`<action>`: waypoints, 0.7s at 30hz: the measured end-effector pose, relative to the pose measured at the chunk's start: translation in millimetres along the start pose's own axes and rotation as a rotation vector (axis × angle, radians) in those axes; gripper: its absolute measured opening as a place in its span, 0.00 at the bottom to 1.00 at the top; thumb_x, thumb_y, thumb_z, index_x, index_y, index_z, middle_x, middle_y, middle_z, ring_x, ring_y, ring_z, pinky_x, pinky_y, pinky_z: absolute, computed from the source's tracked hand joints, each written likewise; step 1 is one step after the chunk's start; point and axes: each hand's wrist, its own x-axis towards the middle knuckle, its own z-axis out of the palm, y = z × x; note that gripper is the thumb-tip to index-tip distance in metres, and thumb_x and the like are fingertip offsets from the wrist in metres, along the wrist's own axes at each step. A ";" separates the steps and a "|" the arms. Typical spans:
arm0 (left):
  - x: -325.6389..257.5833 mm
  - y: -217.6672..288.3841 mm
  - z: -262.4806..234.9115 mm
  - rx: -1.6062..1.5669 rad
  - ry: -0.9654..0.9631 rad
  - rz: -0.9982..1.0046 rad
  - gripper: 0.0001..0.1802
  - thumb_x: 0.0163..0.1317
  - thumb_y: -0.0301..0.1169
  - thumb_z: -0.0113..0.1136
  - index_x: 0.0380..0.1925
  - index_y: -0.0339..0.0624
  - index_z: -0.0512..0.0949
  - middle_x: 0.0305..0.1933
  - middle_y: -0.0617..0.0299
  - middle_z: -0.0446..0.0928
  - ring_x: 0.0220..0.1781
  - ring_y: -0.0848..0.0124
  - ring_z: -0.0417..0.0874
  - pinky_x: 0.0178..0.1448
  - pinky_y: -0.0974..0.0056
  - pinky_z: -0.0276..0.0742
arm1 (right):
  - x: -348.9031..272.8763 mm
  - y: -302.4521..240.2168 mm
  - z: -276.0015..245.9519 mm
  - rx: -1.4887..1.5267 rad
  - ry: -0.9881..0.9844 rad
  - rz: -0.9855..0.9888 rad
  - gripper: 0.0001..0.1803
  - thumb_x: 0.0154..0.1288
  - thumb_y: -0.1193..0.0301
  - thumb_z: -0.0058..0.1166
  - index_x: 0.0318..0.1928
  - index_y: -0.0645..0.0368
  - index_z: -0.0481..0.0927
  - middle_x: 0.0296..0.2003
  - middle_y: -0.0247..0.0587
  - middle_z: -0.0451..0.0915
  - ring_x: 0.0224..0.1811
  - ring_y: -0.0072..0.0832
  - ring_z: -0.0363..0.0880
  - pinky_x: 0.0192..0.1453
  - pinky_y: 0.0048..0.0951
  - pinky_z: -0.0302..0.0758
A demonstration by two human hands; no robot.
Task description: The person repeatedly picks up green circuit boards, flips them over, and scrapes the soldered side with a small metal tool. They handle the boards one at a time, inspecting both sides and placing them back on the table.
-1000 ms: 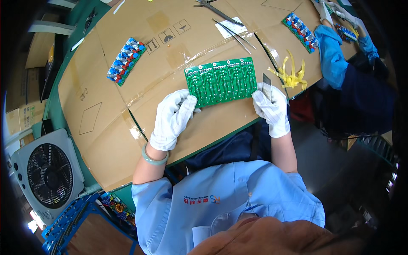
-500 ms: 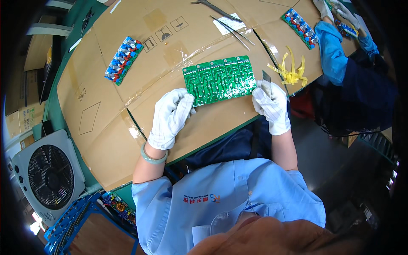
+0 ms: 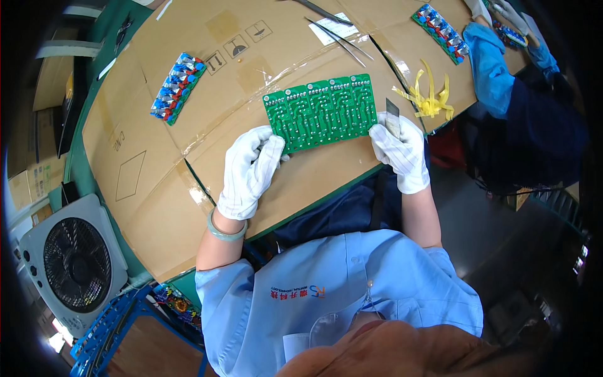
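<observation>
Between my gloved hands I hold a green circuit board (image 3: 321,114), its soldered side facing up. My left hand (image 3: 251,169) pinches its lower left corner. At the lower right corner my right hand (image 3: 402,154) grips the edge, and a flat grey blade (image 3: 392,113) also sticks up from its fingers; the blade's lower end is hidden in the glove. Whatever sits on the board's underside is out of sight. To the left lies another board (image 3: 178,88) crowded with blue, red and white components.
Cardboard (image 3: 151,220) covers the table. Tweezers (image 3: 339,41) and a dark tool (image 3: 323,11) lie at the back near a paper slip. Yellow strips (image 3: 429,94) sit right, below another populated board (image 3: 441,34). A co-worker's blue sleeve (image 3: 490,66) is at far right; a fan (image 3: 76,264) stands left.
The held board has tilted slightly, so its glare has faded and its far edge sits a little higher in view. Both hands keep their grip.
</observation>
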 end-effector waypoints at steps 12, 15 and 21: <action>4.3 4.6 0.2 -0.117 -0.056 0.022 0.15 0.73 0.34 0.51 0.39 0.33 0.81 0.29 0.60 0.82 0.26 0.75 0.77 0.36 0.69 0.75 | 0.7 0.6 -2.8 0.003 -0.027 0.000 0.13 0.66 0.67 0.66 0.40 0.64 0.80 0.20 0.26 0.72 0.18 0.13 0.67 0.21 0.20 0.63; 3.3 -0.1 0.8 -0.152 -0.027 0.030 0.10 0.69 0.30 0.57 0.39 0.33 0.81 0.27 0.63 0.79 0.26 0.74 0.74 0.35 0.69 0.73 | 0.6 -0.4 -4.1 -0.029 -0.038 -0.024 0.13 0.66 0.67 0.66 0.41 0.65 0.81 0.21 0.27 0.73 0.18 0.13 0.68 0.22 0.20 0.64; 2.7 6.6 -1.8 0.392 -0.001 0.247 0.08 0.60 0.27 0.68 0.38 0.35 0.82 0.27 0.59 0.78 0.29 0.67 0.77 0.39 0.68 0.77 | -2.4 6.6 -8.9 -0.037 -0.066 -0.098 0.11 0.66 0.74 0.63 0.46 0.69 0.83 0.26 0.33 0.78 0.22 0.15 0.72 0.24 0.20 0.68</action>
